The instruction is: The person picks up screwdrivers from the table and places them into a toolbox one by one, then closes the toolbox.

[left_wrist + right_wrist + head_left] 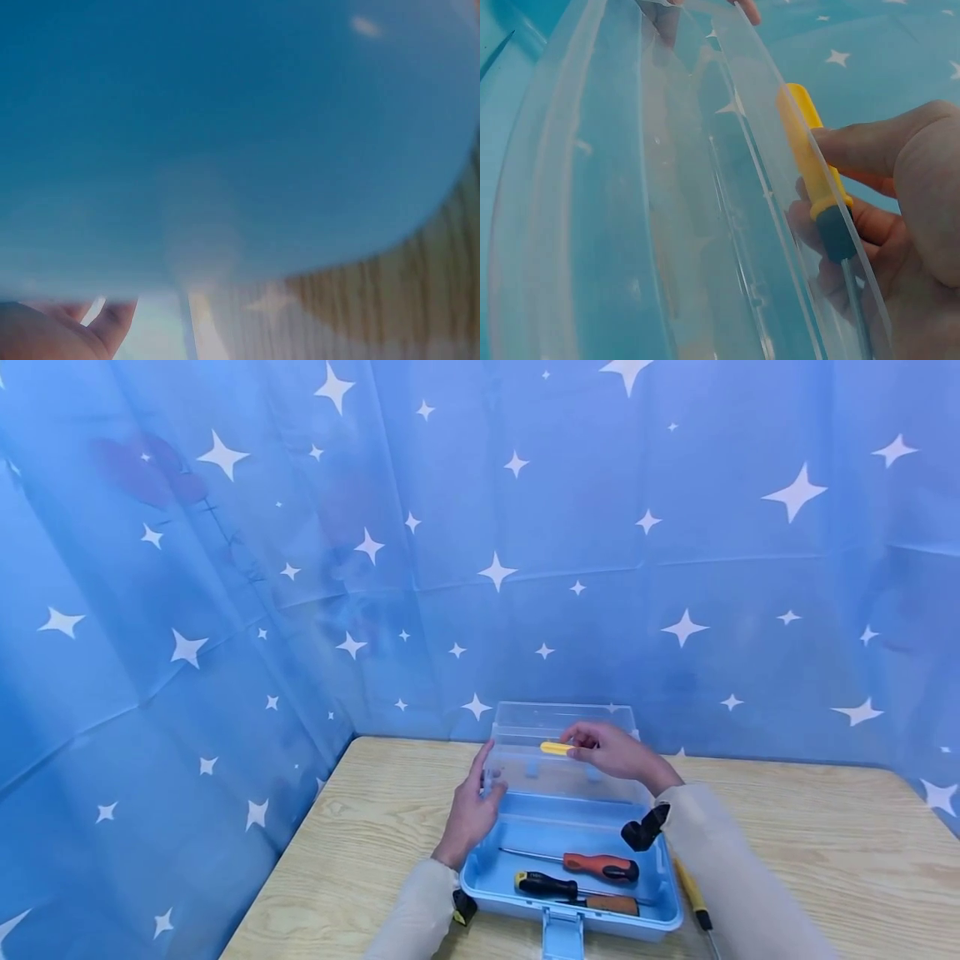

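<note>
My right hand point(613, 752) holds a yellow-handled screwdriver point(805, 105) by its handle, in front of the raised clear lid in the head view. In the right wrist view its black collar and metal shaft show through the lid's edge. My left hand point(472, 810) grips the left side of the clear lid point(562, 717), thumb on the near side. The lid stands up at the back of a light blue toolbox point(517, 912). Inside lie an orange-and-black screwdriver point(600, 866), a black-handled screwdriver with a yellow end point(546, 884) and a tool with a brown handle point(613, 904).
Right of the toolbox, another yellow-and-black screwdriver point(692, 889) lies on the wooden table point(810, 827), partly under the right sleeve. The box's front latch point(562, 935) hangs down. A blue curtain point(480, 527) with white stars stands behind and to the left.
</note>
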`<state>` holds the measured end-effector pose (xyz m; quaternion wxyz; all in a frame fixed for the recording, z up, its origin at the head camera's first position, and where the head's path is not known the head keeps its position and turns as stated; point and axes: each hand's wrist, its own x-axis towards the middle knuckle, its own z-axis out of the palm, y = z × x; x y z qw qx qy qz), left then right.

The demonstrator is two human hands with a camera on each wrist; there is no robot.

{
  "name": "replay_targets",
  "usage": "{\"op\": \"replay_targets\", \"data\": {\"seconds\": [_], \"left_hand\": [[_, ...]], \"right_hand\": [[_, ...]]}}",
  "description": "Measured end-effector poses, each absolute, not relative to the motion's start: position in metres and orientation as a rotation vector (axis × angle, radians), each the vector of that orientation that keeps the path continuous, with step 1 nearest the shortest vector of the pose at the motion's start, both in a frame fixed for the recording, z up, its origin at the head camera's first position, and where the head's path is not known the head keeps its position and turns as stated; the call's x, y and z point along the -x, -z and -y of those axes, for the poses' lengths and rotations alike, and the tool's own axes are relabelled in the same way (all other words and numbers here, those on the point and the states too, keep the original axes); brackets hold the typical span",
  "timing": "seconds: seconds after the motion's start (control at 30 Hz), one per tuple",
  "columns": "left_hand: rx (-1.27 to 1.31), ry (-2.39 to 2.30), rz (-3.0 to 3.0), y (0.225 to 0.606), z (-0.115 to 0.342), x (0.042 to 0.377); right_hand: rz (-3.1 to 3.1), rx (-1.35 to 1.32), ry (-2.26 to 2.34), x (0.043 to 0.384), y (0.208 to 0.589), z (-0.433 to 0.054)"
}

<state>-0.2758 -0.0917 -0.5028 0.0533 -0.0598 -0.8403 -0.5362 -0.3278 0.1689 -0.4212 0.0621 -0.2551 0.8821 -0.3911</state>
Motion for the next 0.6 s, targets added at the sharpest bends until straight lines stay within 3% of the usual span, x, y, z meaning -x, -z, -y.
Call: {"op": "replay_targets", "data": {"seconds": [0.6], "left_hand": [[0.202,1.634,2.555,0.5014,0.0933,0.2747]], "right_hand": [[-2.670,0.769,1.181,0.3279,0.4250,-0.1678]]}}
